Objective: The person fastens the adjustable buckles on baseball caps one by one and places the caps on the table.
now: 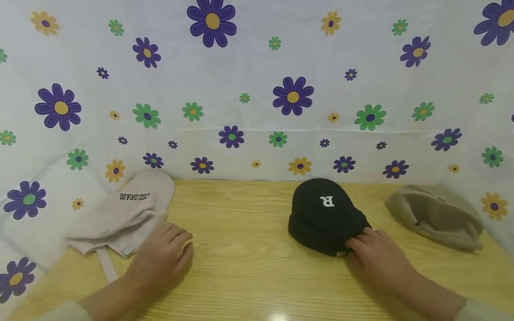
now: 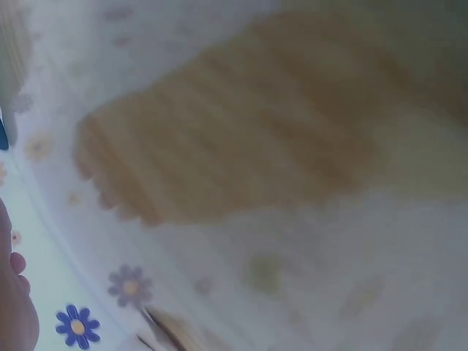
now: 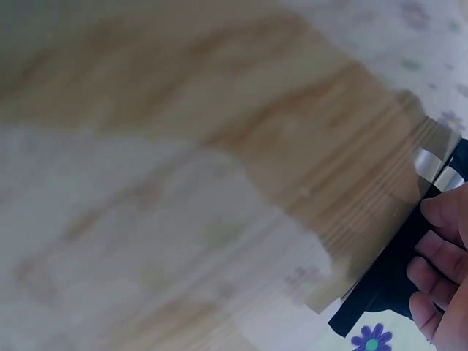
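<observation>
A black cap (image 1: 317,214) with a white letter R stands on the wooden table, right of the middle. My right hand (image 1: 381,258) pinches its near right edge. In the right wrist view, the fingers (image 3: 439,256) hold the cap's black band (image 3: 391,263) near a silvery piece. At the left lies a pale pink cap (image 1: 128,200) lettered COLORADO, its strap trailing toward the near side. Beside that cap, my left hand (image 1: 162,252) hovers or rests over the table with loosely bent fingers, holding nothing visible. Only part of it shows at the left wrist view's edge.
A brown beret-like cap (image 1: 437,216) sits at the table's right end. The wood-grain table (image 1: 237,267) runs back to a white cloth backdrop (image 1: 241,67) printed with purple, green and yellow flowers, which also encloses both sides.
</observation>
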### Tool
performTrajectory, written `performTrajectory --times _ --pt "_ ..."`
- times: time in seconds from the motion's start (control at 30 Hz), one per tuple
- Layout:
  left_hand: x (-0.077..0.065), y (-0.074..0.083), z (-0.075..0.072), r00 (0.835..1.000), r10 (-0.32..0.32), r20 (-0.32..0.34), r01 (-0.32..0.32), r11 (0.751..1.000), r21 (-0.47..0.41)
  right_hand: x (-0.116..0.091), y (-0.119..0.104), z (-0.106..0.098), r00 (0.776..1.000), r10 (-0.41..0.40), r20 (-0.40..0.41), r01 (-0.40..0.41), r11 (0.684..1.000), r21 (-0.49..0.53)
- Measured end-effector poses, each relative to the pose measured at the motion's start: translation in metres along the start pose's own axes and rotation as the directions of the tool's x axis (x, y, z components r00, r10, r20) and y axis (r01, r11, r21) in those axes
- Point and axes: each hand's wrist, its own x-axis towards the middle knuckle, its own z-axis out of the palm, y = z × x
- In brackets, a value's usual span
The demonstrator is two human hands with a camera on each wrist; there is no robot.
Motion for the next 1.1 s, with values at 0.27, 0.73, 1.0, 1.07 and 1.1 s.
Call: performTrajectory --times 0.27,0.73,1.0,1.07,1.1 --pt "-0.018 -0.021 -0.017 0.998 -0.065 0.006 0.065 0.997 0.053 -0.009 0.018 -0.003 0.999 0.043 0.026 -0.043 0.999 -0.003" --pt "-0.037 -0.059 -0.033 0.996 -0.070 -0.055 0.077 0.988 0.134 -0.024 0.048 -0.003 0.997 0.074 -0.024 -0.075 0.997 -0.022" --pt "-0.049 -0.076 -0.040 0.989 -0.141 -0.050 0.147 0.977 0.153 -0.029 0.064 -0.002 0.996 0.069 -0.065 -0.070 0.997 -0.016" --pt "-0.051 -0.079 -0.042 0.985 -0.173 -0.025 0.174 0.969 0.175 -0.030 0.067 -0.002 0.995 0.077 -0.057 -0.079 0.997 -0.018" --pt "-0.052 -0.080 -0.043 0.982 -0.186 -0.016 0.185 0.965 0.186 -0.031 0.068 -0.002 0.995 0.079 -0.058 -0.080 0.997 -0.023"
